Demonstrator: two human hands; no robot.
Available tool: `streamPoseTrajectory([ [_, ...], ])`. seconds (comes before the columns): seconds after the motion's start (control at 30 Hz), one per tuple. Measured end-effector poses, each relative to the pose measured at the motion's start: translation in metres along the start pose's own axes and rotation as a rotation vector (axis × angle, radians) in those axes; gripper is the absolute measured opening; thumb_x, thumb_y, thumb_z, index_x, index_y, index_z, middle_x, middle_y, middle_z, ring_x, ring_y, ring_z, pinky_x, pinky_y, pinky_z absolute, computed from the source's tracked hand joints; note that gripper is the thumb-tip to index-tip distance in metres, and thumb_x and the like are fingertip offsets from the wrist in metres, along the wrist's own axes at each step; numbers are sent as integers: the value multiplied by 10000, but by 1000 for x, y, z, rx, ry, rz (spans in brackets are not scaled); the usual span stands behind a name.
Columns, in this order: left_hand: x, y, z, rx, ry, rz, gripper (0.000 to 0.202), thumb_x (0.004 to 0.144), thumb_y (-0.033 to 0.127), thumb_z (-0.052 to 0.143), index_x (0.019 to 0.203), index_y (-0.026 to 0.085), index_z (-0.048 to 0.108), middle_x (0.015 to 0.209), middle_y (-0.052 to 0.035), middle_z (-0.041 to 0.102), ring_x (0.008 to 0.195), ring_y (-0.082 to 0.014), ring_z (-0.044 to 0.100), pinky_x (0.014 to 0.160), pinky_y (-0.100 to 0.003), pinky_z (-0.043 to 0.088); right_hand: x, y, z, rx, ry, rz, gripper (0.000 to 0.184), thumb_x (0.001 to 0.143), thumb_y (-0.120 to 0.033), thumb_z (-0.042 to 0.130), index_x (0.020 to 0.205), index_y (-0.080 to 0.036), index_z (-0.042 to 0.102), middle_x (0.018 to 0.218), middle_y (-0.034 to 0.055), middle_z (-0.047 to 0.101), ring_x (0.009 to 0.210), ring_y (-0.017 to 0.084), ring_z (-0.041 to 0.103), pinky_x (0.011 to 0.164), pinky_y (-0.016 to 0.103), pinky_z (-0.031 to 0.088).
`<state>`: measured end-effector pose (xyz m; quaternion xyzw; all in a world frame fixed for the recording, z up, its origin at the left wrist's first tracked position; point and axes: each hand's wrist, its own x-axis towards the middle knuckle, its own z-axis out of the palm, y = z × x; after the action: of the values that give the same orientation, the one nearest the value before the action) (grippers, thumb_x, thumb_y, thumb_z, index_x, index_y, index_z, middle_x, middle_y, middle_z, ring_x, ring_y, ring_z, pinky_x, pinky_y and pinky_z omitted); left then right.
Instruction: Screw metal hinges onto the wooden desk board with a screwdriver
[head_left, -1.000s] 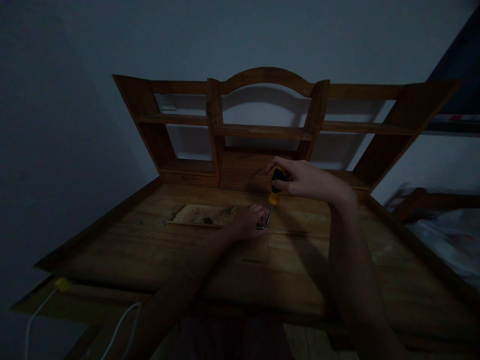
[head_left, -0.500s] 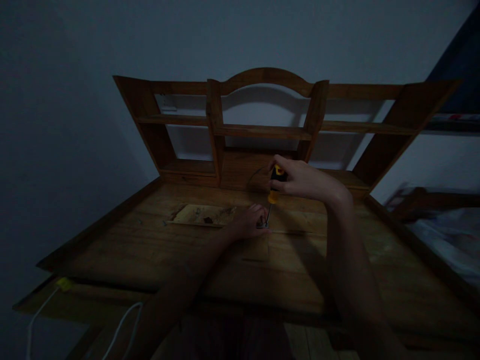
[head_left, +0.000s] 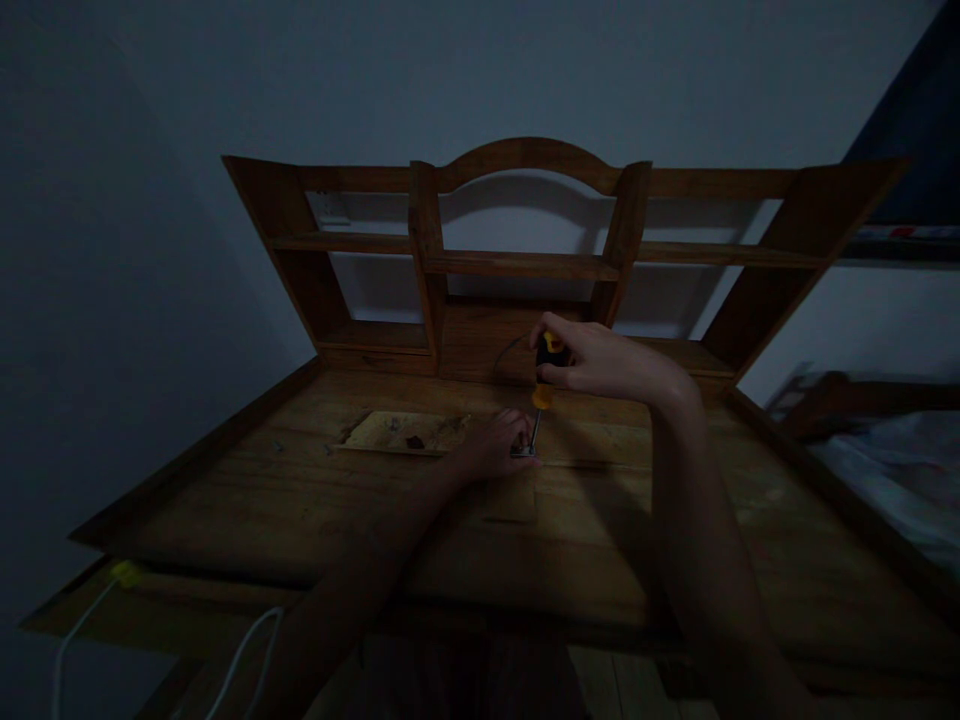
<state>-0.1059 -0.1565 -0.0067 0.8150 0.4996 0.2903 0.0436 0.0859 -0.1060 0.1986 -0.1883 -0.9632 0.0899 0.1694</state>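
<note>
In dim light, my right hand (head_left: 600, 362) is wrapped round the black and yellow handle of a screwdriver (head_left: 544, 380), held almost upright. Its thin shaft runs down to a small metal piece (head_left: 525, 451) lying on the wooden desk top (head_left: 315, 500). My left hand (head_left: 491, 447) rests on the desk with its fingers curled and pressed on that metal piece, right beside the screwdriver tip. A lighter, rough rectangular patch (head_left: 405, 432) in the desk surface lies just left of my left hand.
A wooden shelf unit (head_left: 525, 265) with an arched top stands at the back of the desk against a pale wall. White cables (head_left: 240, 650) hang at the lower left near a yellow tag (head_left: 126, 573). A bed with pale bedding (head_left: 892, 470) is on the right.
My right hand has shifted slightly left and turned on the screwdriver handle, bringing the shaft more upright. My left hand stays on the metal piece. The view has drifted a little.
</note>
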Motion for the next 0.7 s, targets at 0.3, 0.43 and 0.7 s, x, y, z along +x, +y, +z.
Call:
streamPoseTrajectory([
  [0.3, 0, 1, 0, -11, 4, 13, 319, 840, 453, 699, 919, 204, 515, 1075, -59, 557, 1025, -221, 547, 882, -350, 474, 1, 2, 3, -53, 57, 85, 268, 898, -455, 586, 1038, -227, 575, 885, 44, 690, 760, 203, 630, 634, 273, 408],
  [0.43, -1, 7, -4, 14, 12, 1, 329, 856, 483, 674, 971, 212, 527, 1103, -56, 554, 1028, -221, 557, 879, -350, 475, 2, -1, -1, -46, 59, 39, 148, 895, -316, 557, 974, -211, 625, 922, 40, 707, 822, 198, 645, 711, 272, 434],
  [0.7, -2, 21, -19, -10, 25, -38, 85, 954, 255, 463, 985, 210, 528, 1106, -46, 539, 963, -192, 566, 820, -328, 466, 5, -2, 5, -86, 128, 38, 227, 947, -398, 536, 998, -210, 652, 942, 63, 718, 862, 215, 667, 776, 298, 458],
])
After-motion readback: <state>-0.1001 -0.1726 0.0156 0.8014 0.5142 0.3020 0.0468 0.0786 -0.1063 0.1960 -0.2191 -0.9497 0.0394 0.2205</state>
